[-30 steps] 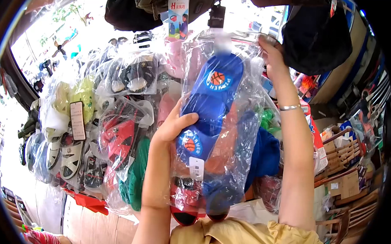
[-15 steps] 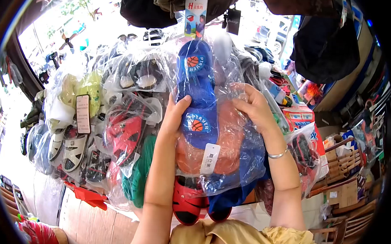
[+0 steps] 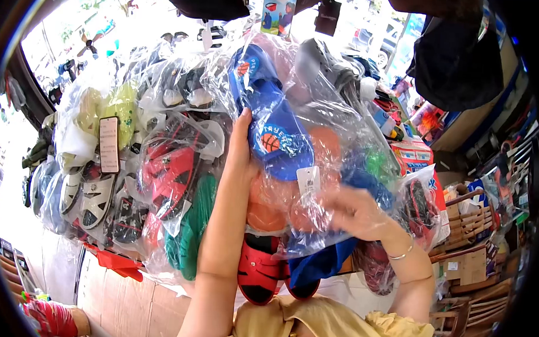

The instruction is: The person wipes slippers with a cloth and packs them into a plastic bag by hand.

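A pair of blue slippers (image 3: 275,117) with a basketball print lies in a clear plastic bag. My left hand (image 3: 242,145) grips the bagged slippers at their left side, its thumb on top. A white tag (image 3: 308,183) hangs by the lower slipper's toe. My right hand (image 3: 356,212), blurred by motion, is just right of and below the tag; whether its fingers touch the bag I cannot tell. Orange slippers (image 3: 267,207) show through plastic beneath. Nearer my body are red and black slippers (image 3: 257,269) and a blue cloth-like item (image 3: 322,262).
Bagged footwear crowds the left: red sandals (image 3: 169,171), green shoes (image 3: 190,231), white strapped sandals (image 3: 96,201). A phone (image 3: 109,145) stands upright among them. Dark bags (image 3: 460,68) hang overhead. Wooden chairs (image 3: 466,229) and a cardboard box (image 3: 465,267) are at the right.
The blue slippers have tilted, their top end shifting left. My right hand has let go of the bag's upper right and moved down toward the white tag.
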`<state>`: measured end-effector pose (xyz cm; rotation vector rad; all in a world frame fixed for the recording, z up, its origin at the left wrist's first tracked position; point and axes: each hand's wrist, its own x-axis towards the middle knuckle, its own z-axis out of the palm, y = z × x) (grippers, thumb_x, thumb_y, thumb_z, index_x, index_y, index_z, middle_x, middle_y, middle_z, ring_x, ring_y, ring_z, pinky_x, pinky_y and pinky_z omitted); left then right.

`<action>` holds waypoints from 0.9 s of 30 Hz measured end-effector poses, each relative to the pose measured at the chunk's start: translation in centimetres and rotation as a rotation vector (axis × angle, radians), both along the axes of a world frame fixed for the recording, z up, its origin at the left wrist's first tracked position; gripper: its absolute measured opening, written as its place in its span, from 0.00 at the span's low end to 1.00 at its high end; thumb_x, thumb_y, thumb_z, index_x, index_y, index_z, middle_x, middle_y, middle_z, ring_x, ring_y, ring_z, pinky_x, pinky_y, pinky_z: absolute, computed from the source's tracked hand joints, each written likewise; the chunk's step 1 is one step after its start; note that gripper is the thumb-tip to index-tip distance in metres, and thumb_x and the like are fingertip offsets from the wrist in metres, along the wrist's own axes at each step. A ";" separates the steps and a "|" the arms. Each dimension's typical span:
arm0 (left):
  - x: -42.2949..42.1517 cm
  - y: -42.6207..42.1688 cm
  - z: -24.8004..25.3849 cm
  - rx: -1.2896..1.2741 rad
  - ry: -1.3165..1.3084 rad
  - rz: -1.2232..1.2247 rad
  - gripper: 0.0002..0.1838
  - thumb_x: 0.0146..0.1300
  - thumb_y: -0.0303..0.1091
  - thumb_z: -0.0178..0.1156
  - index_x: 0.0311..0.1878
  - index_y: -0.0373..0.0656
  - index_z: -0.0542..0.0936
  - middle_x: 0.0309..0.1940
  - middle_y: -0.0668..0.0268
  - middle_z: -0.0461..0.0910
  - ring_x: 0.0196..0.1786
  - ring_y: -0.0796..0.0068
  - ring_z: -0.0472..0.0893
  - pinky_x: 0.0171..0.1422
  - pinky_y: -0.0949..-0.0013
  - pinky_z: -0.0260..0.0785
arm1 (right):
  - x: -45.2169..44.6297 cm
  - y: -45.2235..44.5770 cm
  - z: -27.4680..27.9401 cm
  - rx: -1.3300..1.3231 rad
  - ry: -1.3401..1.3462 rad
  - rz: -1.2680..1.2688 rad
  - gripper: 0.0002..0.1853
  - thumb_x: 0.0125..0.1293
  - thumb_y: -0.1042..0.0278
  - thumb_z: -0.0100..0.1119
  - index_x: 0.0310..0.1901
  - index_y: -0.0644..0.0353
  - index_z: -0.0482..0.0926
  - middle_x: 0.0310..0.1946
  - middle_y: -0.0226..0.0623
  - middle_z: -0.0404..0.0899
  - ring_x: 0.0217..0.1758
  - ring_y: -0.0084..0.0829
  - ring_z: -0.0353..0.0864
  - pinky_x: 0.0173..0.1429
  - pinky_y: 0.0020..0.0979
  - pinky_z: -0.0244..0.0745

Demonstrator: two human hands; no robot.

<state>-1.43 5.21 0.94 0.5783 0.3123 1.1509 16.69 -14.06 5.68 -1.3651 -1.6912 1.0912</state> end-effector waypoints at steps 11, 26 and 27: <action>0.7 -1.3 0.6 0.007 0.018 -0.034 0.28 0.68 0.55 0.51 0.58 0.39 0.72 0.49 0.56 0.80 0.49 0.61 0.82 0.57 0.56 0.76 | -3.1 6.4 -2.3 0.439 -0.039 -0.236 0.41 0.60 0.64 0.66 0.69 0.70 0.57 0.62 0.51 0.70 0.66 0.40 0.70 0.69 0.36 0.62; 0.5 -10.5 6.0 1.696 1.129 0.089 0.54 0.36 0.47 0.77 0.71 0.54 0.64 0.70 0.54 0.60 0.75 0.53 0.55 0.74 0.31 0.38 | -2.9 7.1 -3.3 0.233 0.574 -0.425 0.29 0.63 0.71 0.55 0.66 0.65 0.64 0.55 0.38 0.73 0.59 0.31 0.73 0.63 0.30 0.68; 1.3 -11.0 5.5 1.697 1.128 0.085 0.54 0.36 0.47 0.77 0.71 0.54 0.64 0.70 0.54 0.60 0.75 0.53 0.55 0.74 0.31 0.38 | -3.1 7.1 -3.5 0.270 0.557 -0.429 0.29 0.63 0.71 0.55 0.66 0.65 0.64 0.55 0.38 0.73 0.59 0.31 0.74 0.62 0.30 0.68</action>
